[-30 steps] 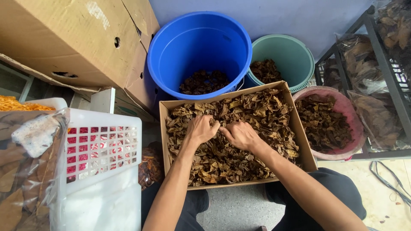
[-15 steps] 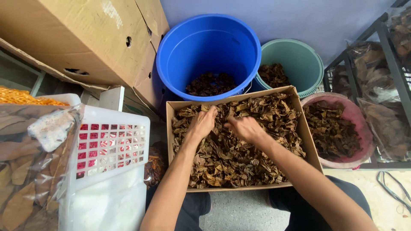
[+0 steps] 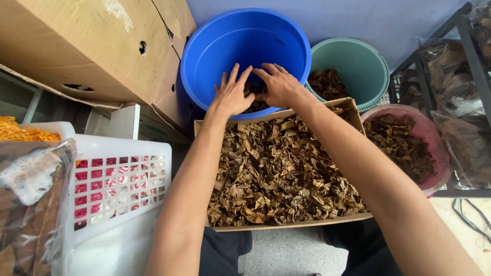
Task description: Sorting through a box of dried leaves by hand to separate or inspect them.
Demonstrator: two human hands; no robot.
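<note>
Both hands, left hand (image 3: 231,94) and right hand (image 3: 279,86), hung released, fingers spread, over the blue bucket (image 3: 245,46), palms down above the dark leaves inside, beyond the leaf box's (image 3: 286,225) far edge.

Storeroom: leaf-filled buckets (image 3: 353,61), cardboard boxes (image 3: 87,46), rack (image 3: 460,20).

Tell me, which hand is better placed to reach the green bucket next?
Probably the right hand. Both hands hover over the blue bucket, but the right one lies on the side nearer the green bucket, while the left hand would have to cross over it.
</note>
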